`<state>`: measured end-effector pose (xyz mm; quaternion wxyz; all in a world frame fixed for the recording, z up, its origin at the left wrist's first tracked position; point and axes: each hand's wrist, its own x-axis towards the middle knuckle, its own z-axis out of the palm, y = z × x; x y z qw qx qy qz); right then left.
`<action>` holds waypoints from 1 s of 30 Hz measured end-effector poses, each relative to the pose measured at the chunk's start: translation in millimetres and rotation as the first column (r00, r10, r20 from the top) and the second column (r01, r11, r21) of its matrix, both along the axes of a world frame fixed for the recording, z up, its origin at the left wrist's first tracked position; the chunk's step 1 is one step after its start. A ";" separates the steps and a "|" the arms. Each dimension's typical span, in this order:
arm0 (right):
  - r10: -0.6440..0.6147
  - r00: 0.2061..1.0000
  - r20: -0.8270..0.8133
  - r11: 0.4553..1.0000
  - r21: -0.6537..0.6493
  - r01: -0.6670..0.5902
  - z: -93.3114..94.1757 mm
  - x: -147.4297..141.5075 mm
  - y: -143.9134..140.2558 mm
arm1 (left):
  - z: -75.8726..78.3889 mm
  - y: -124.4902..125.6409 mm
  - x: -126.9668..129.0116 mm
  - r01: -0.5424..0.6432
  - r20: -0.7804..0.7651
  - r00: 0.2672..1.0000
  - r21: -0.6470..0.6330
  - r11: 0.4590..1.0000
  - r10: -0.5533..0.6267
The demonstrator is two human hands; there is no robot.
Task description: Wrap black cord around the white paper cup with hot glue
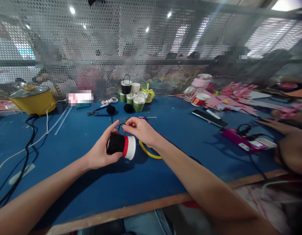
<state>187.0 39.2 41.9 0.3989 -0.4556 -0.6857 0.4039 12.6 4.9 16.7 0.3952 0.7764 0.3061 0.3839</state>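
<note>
Above the blue table, my left hand (97,155) is wrapped round a small cup (116,144) lying on its side. The cup is black with a red band and a white end that faces right. My right hand (139,129) pinches a thin black cord (120,125) that loops over the cup's upper side; whether it is fastened there I cannot tell. A yellow ring (151,154) lies partly hidden under my right forearm. Beyond my hands are two black pompom-like balls (128,108), pliers (92,113) and several little green and white buckets (139,105).
A yellow electric pot (35,101) with cables stands at the left. To the right lie a phone (209,118), a purple power strip (242,141) and pink craft pieces (229,104). Another person's hand (291,147) rests at the right edge. A perforated screen (141,42) borders the back.
</note>
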 end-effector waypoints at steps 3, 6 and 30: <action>0.008 1.000 0.010 1.000 -0.029 -0.008 0.0 -0.5 -2.0 | 0.7 -1.5 0.1 0.011 0.006 1.000 0.048 0.999 -0.012; 0.016 1.000 0.025 0.998 -0.068 -0.014 2.5 -1.5 -5.2 | 0.6 -1.8 0.0 0.016 0.011 1.000 0.086 0.996 -0.017; 0.076 0.995 0.060 0.996 -0.061 -0.072 -2.1 1.5 -7.5 | -3.7 -0.6 -1.1 0.042 -0.062 0.998 0.393 0.918 -0.019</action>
